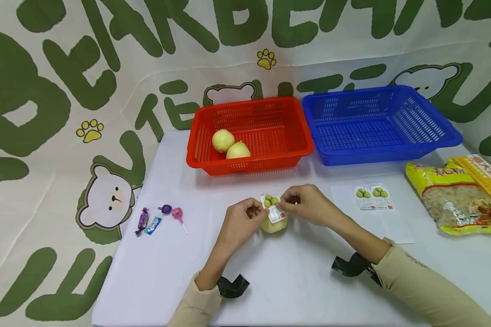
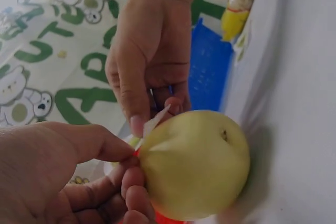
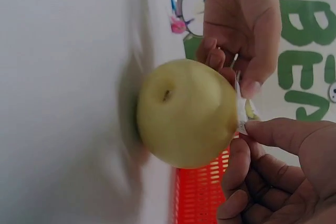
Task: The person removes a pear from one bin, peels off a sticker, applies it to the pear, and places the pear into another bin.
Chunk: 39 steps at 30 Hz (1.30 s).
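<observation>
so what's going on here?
A person has both hands on a printed label at a pale yellow fruit: left grip pinching its left side, right grip its right. In the left wrist view, one edge of the label stands off the skin. Two similar fruits sit in the red basket, and two more labels lie on a white sheet to the right.

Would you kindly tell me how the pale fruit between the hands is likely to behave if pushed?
The pale fruit would probably roll, given its rounded sides. It is likely firm rather than squashy, since it looks plump and evenly filled out. Its smooth-looking skin may make it slightly slippery.
</observation>
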Each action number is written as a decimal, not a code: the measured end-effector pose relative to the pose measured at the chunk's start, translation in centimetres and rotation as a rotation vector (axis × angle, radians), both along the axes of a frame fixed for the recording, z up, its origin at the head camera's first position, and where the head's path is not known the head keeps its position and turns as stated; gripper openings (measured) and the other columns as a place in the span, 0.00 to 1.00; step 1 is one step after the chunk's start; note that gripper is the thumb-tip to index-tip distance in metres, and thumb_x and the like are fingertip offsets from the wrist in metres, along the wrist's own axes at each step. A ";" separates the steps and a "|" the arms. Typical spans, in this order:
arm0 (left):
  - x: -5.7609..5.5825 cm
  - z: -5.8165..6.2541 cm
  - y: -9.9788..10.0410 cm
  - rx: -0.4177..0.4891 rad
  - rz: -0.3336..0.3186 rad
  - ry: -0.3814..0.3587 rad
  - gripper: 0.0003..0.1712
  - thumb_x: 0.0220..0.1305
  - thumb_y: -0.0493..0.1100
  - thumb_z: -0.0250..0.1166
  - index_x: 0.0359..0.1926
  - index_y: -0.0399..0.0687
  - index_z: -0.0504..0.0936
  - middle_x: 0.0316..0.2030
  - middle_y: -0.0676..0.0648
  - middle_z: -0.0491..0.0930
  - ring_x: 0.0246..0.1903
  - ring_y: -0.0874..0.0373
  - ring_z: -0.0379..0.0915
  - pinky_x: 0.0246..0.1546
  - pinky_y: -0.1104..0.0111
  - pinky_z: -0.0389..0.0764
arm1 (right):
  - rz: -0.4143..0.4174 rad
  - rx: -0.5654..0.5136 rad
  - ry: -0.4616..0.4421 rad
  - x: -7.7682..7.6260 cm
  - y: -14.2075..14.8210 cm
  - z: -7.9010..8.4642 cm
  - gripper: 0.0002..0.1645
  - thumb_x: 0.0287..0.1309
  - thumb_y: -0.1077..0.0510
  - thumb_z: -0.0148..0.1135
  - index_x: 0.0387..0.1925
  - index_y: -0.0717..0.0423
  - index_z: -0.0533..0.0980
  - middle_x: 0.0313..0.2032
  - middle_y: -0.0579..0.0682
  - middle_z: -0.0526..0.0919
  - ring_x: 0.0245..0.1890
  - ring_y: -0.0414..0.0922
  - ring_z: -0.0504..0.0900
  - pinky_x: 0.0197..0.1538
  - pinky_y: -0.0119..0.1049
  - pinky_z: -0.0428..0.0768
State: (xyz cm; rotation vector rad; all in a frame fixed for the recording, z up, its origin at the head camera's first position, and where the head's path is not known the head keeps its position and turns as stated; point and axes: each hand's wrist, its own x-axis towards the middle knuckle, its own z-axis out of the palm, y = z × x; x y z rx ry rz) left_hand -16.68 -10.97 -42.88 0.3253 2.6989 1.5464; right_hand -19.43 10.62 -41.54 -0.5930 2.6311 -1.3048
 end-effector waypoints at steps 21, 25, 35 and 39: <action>-2.6 -1.4 2.2 0.014 -0.180 -0.192 0.33 0.66 0.64 0.63 0.68 0.59 0.73 0.59 0.52 0.75 0.23 0.56 0.83 0.36 0.61 0.82 | -0.083 -0.103 -0.178 0.5 3.1 -2.8 0.35 0.69 0.41 0.59 0.68 0.59 0.71 0.31 0.52 0.86 0.23 0.49 0.83 0.25 0.38 0.78; -3.0 -1.6 2.4 0.017 -0.186 -0.215 0.36 0.63 0.63 0.66 0.69 0.59 0.73 0.61 0.53 0.75 0.23 0.59 0.83 0.46 0.59 0.78 | -0.063 -0.239 -0.313 0.5 3.3 -3.3 0.37 0.70 0.41 0.57 0.72 0.56 0.66 0.33 0.58 0.86 0.24 0.54 0.86 0.27 0.41 0.82; -3.0 -2.2 1.8 0.080 -0.251 -0.240 0.43 0.58 0.60 0.73 0.72 0.55 0.70 0.63 0.53 0.73 0.26 0.54 0.86 0.35 0.65 0.81 | -0.025 -0.423 -0.448 0.6 3.2 -4.3 0.40 0.66 0.45 0.64 0.74 0.51 0.63 0.47 0.66 0.82 0.27 0.61 0.86 0.31 0.50 0.85; -3.1 -2.2 1.8 0.091 -0.271 -0.224 0.42 0.59 0.58 0.73 0.71 0.56 0.70 0.63 0.53 0.73 0.28 0.54 0.85 0.33 0.64 0.83 | 0.003 -0.429 -0.478 0.6 3.5 -4.4 0.44 0.63 0.46 0.67 0.76 0.48 0.60 0.31 0.65 0.86 0.28 0.62 0.86 0.34 0.51 0.85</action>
